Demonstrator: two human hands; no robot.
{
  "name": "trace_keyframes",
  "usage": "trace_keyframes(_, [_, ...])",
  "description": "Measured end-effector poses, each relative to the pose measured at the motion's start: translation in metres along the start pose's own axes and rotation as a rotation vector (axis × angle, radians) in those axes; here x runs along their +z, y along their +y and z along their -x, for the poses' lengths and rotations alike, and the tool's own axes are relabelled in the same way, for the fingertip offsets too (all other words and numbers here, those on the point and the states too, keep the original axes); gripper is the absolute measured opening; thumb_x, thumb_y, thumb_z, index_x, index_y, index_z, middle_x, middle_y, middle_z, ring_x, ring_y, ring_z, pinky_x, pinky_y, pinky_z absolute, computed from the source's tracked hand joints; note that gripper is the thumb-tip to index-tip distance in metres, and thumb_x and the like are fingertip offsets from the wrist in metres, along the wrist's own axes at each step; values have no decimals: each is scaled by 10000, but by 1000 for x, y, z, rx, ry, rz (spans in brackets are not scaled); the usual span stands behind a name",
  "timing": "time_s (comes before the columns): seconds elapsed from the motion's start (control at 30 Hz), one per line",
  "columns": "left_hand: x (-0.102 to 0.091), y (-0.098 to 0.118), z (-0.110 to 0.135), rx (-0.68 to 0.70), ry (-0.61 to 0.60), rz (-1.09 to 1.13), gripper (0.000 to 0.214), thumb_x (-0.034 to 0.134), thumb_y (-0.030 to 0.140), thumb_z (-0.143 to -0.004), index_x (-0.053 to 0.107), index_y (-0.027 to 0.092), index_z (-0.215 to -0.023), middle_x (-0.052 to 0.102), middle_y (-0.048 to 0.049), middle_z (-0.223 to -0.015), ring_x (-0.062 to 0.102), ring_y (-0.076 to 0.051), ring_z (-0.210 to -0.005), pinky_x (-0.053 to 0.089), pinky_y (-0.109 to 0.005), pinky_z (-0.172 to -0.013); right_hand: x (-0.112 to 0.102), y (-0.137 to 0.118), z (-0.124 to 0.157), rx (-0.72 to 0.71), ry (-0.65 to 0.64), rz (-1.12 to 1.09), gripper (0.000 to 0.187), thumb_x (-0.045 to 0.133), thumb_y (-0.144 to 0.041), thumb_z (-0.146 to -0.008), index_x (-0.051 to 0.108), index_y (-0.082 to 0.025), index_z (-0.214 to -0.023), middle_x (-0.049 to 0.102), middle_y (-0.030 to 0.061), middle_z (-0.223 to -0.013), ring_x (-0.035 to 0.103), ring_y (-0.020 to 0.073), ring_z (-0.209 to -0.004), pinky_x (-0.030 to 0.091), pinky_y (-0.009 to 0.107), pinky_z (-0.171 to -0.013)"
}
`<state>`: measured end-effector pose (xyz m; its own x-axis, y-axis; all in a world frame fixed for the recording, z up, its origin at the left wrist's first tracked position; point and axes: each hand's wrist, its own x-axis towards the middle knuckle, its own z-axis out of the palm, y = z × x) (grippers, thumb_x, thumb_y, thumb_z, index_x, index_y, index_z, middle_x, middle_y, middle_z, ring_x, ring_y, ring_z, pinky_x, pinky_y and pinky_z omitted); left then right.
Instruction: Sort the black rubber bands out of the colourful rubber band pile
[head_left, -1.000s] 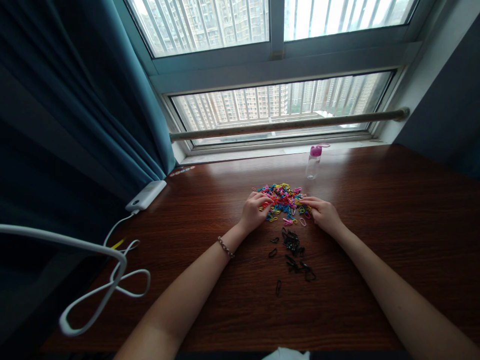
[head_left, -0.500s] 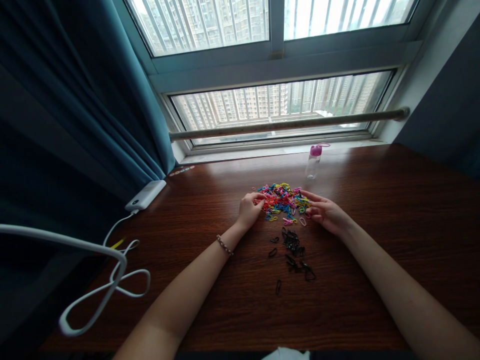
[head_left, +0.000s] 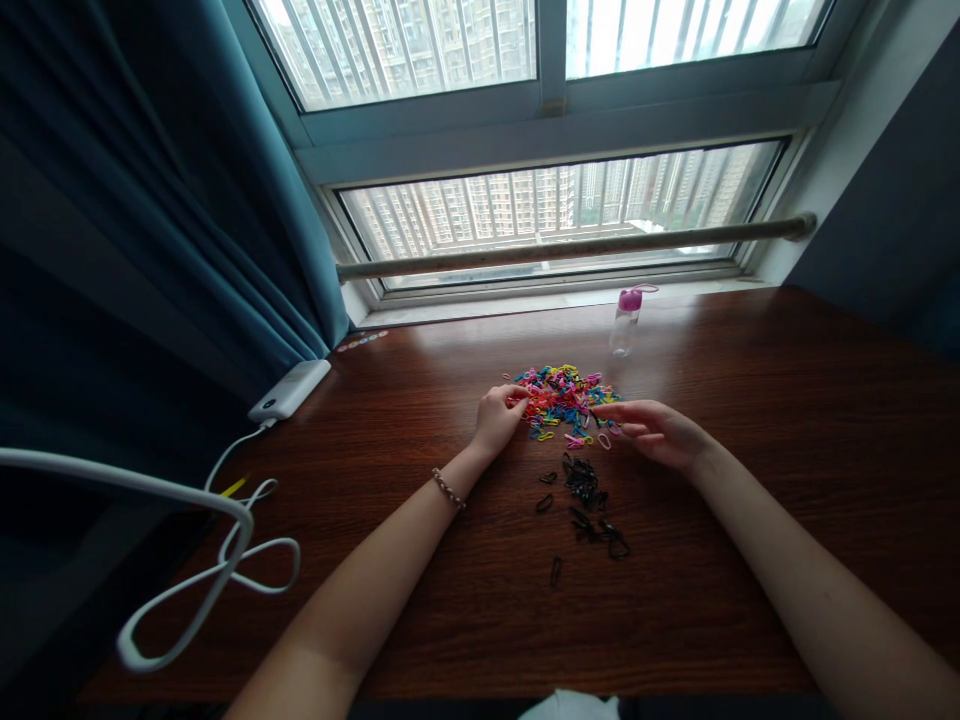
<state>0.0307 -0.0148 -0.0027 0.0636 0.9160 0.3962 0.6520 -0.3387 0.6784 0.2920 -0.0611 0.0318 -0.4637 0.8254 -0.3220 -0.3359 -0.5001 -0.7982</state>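
A heap of small rubber bands in red, pink, blue and yellow lies on the wooden table. At its left edge is my left hand, thumb and fingers drawn together against the red ones; what is between the fingertips is hidden. My right hand reaches in from the right with its fingers stretched out. Its index fingertip touches the heap beside a dark band. Nearer to me is a separate cluster of black rubber bands, with several strays around it. One pink band sits apart at the heap's front.
Behind the heap stands a clear bottle with a pink lid. A white power bank with a white cable is at the left, beside the blue curtain. A window with a rail borders the table's far edge.
My right hand has shifted slightly left and toward me, its index finger now pointing into the right front of the heap. My left hand has stayed in place.
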Motion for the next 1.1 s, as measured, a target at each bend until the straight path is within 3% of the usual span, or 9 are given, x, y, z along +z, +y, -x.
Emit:
trace_keyframes(0.13, [0,0,0,-2,-3,-11,114,581,201,-741,671,179,-806,671,-33,-824,591,-134,-705,474,-247,-676,3,2,2,151,-97,162,231,562,-200,-750,689,-97,-913,649,102,-931,399,1,-437,206,60,-257])
trace_keyframes(0.33, [-1,0,1,9,-5,-28,98,602,210,-725,670,182,-791,666,-29,-803,587,-140,-715,468,-252,-678,12,2,5,162,-174,408,293,520,-306,-779,693,-109,-910,627,131,-1058,455,13,-471,164,100,-288])
trace_keyframes(0.47, [-2,2,2,14,-13,-22,95,608,217,-726,664,181,-793,655,-26,-784,572,-133,-684,462,-253,-660,11,1,3,139,-204,434,317,496,-317,-787,686,-107,-929,626,139,-1067,451,16,-454,165,114,-297])
trace_keyframes(0.57, [-5,9,3,96,-15,-23,81,607,237,-737,660,197,-783,649,-20,-808,560,-148,-765,455,-268,-709,7,2,-1,100,-145,369,290,526,-304,-773,683,-118,-930,637,126,-1048,484,25,-476,212,107,-304])
trace_keyframes(0.7, [-7,19,7,217,-62,-117,86,606,289,-746,664,226,-748,637,-17,-814,518,-174,-854,420,-311,-805,2,5,-7,30,36,262,206,564,-227,-760,686,-139,-900,636,99,-1061,572,55,-577,341,96,-357])
trace_keyframes(0.87, [-7,16,6,181,-73,-245,82,608,277,-727,645,216,-685,621,-25,-833,495,-193,-867,408,-325,-798,-8,6,-12,-80,221,112,143,580,-145,-743,680,-136,-846,667,86,-985,612,90,-616,448,126,-429])
trace_keyframes(1.1, [-15,-4,-5,129,-69,-247,56,583,195,-706,634,219,-708,620,-13,-823,496,-194,-874,411,-309,-801,-13,5,-14,-153,286,20,132,565,-94,-747,673,-138,-809,690,68,-880,618,100,-625,468,138,-432])
